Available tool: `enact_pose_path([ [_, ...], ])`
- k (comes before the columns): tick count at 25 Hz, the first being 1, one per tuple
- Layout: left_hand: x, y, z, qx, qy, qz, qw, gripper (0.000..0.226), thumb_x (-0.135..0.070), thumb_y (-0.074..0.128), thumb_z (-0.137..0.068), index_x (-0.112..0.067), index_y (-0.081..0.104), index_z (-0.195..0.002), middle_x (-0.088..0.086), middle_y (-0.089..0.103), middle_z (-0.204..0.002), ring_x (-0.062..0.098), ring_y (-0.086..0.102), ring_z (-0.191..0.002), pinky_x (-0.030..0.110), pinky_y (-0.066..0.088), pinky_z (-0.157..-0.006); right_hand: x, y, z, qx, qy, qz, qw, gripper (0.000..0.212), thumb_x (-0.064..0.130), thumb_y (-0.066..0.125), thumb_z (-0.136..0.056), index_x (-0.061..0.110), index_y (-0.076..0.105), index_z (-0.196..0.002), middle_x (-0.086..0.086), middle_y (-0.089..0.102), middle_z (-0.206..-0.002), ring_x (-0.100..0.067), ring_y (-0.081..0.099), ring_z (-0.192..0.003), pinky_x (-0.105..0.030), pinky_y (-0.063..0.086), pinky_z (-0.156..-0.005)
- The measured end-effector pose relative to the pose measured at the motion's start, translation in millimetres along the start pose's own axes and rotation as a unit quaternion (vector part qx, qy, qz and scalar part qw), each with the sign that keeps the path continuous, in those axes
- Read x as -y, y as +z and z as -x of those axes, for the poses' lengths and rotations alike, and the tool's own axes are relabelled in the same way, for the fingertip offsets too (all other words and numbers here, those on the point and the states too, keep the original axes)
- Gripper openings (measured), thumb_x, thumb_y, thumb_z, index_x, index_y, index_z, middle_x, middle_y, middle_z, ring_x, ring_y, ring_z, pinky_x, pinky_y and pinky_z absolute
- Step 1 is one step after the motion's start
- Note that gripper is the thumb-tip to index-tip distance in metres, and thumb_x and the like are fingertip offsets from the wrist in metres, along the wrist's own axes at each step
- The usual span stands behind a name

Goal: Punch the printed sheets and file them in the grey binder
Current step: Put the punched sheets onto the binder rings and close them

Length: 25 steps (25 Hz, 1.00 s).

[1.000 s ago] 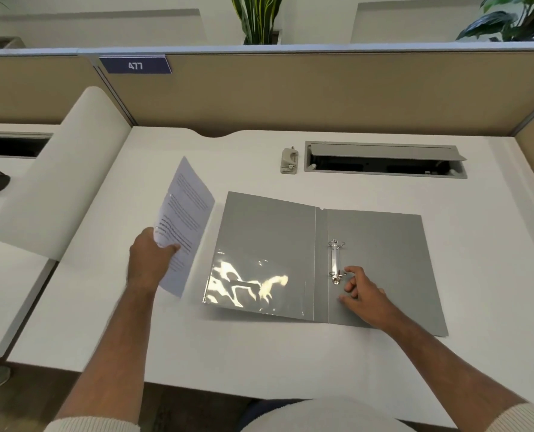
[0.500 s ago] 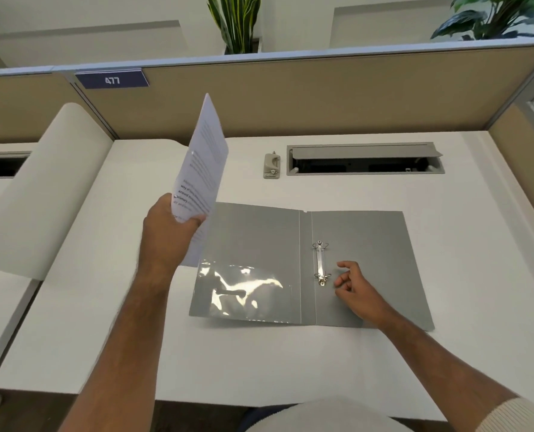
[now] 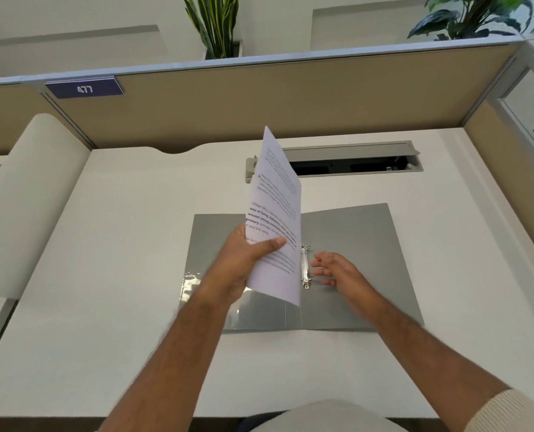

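The grey binder (image 3: 365, 244) lies open flat on the white desk, its metal ring mechanism (image 3: 305, 265) near the spine. My left hand (image 3: 243, 260) grips the printed sheets (image 3: 276, 219) by their lower left edge and holds them upright and tilted over the binder's left half and spine. My right hand (image 3: 337, 271) hovers open just right of the rings, fingers spread toward them. The hole punch (image 3: 250, 169) stands at the back of the desk, mostly hidden behind the sheets.
A cable tray slot (image 3: 353, 162) with a raised lid runs along the back of the desk (image 3: 119, 260). Beige partition walls (image 3: 290, 101) close off the back and right. A curved white divider panel (image 3: 25, 198) stands at the left.
My left hand has carried the sheets from the left of the binder to above its spine. My right hand has lifted off the cover and opened beside the rings.
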State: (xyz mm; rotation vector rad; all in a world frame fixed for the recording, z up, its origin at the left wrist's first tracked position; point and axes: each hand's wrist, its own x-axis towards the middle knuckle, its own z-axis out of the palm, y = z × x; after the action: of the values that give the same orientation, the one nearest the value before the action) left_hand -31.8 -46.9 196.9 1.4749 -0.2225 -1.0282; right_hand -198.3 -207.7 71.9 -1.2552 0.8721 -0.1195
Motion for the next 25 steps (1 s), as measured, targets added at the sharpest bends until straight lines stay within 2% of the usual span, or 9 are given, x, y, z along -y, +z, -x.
enact_pose_path([
  [1, 6.1, 5.7, -1.4, 0.010, -0.013, 0.011, 1.000, 0.042, 0.002, 0.080, -0.087, -0.004, 0.067, -0.126, 0.015, 0.080, -0.117, 0.035, 0.077, -0.108, 0.049, 0.063, -0.093, 1.9, -0.2, -1.2, 0.009, 0.011, -0.040, 0.999, 0.073, 0.077, 0.063, -0.080, 0.017, 0.067, -0.120, -0.003, 0.076, -0.118, -0.017, 0.072, -0.105, -0.037, 0.053, -0.093],
  [3, 18.3, 15.7, -5.1, 0.028, -0.036, 0.028, 0.999, 0.045, 0.001, 0.081, -0.086, -0.003, 0.065, -0.129, 0.016, 0.079, -0.119, 0.036, 0.077, -0.109, 0.049, 0.063, -0.094, 6.9, -4.4, -1.6, 0.034, 0.031, -0.104, 0.994, 0.064, 0.065, 0.051, -0.095, 0.012, 0.065, -0.126, -0.012, 0.075, -0.120, -0.024, 0.071, -0.107, -0.043, 0.052, -0.099],
  [5, 27.8, 23.0, -7.1, 0.028, -0.061, 0.045, 0.997, 0.045, 0.000, 0.082, -0.086, -0.004, 0.065, -0.127, 0.016, 0.080, -0.118, 0.036, 0.077, -0.108, 0.048, 0.064, -0.092, 9.9, -8.9, 0.1, 0.049, 0.041, -0.124, 0.990, 0.056, 0.056, 0.047, -0.101, 0.010, 0.064, -0.128, -0.016, 0.075, -0.119, -0.026, 0.071, -0.103, -0.047, 0.052, -0.100],
  [8, 38.1, 30.3, -10.8, 0.026, -0.079, 0.065, 0.994, 0.041, 0.001, 0.082, -0.086, -0.005, 0.066, -0.123, 0.017, 0.080, -0.116, 0.038, 0.077, -0.109, 0.050, 0.062, -0.095, 5.8, -13.7, 1.1, 0.040, 0.063, -0.154, 0.985, 0.056, 0.050, 0.060, -0.097, 0.004, 0.059, -0.129, -0.021, 0.073, -0.120, -0.031, 0.069, -0.104, -0.053, 0.050, -0.104],
  [11, 46.5, 34.3, -13.4, 0.034, -0.084, 0.059, 0.994, 0.040, 0.000, 0.082, -0.086, -0.005, 0.067, -0.123, 0.016, 0.080, -0.117, 0.037, 0.077, -0.109, 0.051, 0.061, -0.098, 0.8, -19.4, 0.4, 0.048, 0.068, -0.233, 0.969, 0.050, 0.035, 0.066, -0.099, -0.004, 0.060, -0.130, -0.027, 0.067, -0.131, -0.038, 0.065, -0.118, -0.057, 0.047, -0.110],
  [14, 57.7, 35.4, -15.8, 0.046, -0.079, 0.048, 0.995, 0.045, -0.002, 0.084, -0.085, -0.004, 0.068, -0.126, 0.014, 0.079, -0.120, 0.036, 0.076, -0.112, 0.053, 0.059, -0.101, -3.2, -28.9, -5.5, 0.037, 0.050, -0.279, 0.958, 0.061, 0.024, 0.077, -0.091, -0.005, 0.053, -0.140, -0.026, 0.062, -0.138, -0.040, 0.062, -0.127, -0.057, 0.047, -0.111],
  [17, 73.7, 36.3, -19.5, 0.036, -0.069, 0.044, 0.996, 0.047, -0.003, 0.086, -0.083, -0.006, 0.069, -0.127, 0.012, 0.079, -0.122, 0.034, 0.075, -0.115, 0.053, 0.058, -0.104, -1.3, -36.5, -11.7, -0.007, 0.027, -0.282, 0.959, 0.066, 0.015, 0.081, -0.086, 0.000, 0.050, -0.143, -0.026, 0.061, -0.139, -0.037, 0.065, -0.119, -0.054, 0.052, -0.106],
  [20, 88.6, 36.7, -22.8, 0.013, -0.058, 0.043, 0.997, 0.045, -0.006, 0.086, -0.084, -0.007, 0.070, -0.126, 0.009, 0.080, -0.121, 0.030, 0.076, -0.114, 0.047, 0.059, -0.103, 12.7, -42.2, -9.9, -0.016, 0.003, -0.271, 0.962, 0.049, 0.012, 0.072, -0.093, 0.002, 0.057, -0.138, -0.024, 0.068, -0.131, -0.040, 0.067, -0.118, -0.058, 0.053, -0.101],
  [25, 117.6, 33.0, -33.1, 0.016, -0.090, -0.016, 0.996, 0.049, -0.022, 0.089, -0.084, -0.014, 0.069, -0.128, 0.002, 0.080, -0.122, 0.022, 0.077, -0.113, 0.044, 0.059, -0.103, 28.2, -48.6, -2.7, -0.040, -0.034, -0.169, 0.984, 0.038, 0.007, 0.073, -0.092, 0.007, 0.064, -0.129, -0.015, 0.074, -0.123, -0.035, 0.072, -0.113, -0.049, 0.059, -0.095],
])
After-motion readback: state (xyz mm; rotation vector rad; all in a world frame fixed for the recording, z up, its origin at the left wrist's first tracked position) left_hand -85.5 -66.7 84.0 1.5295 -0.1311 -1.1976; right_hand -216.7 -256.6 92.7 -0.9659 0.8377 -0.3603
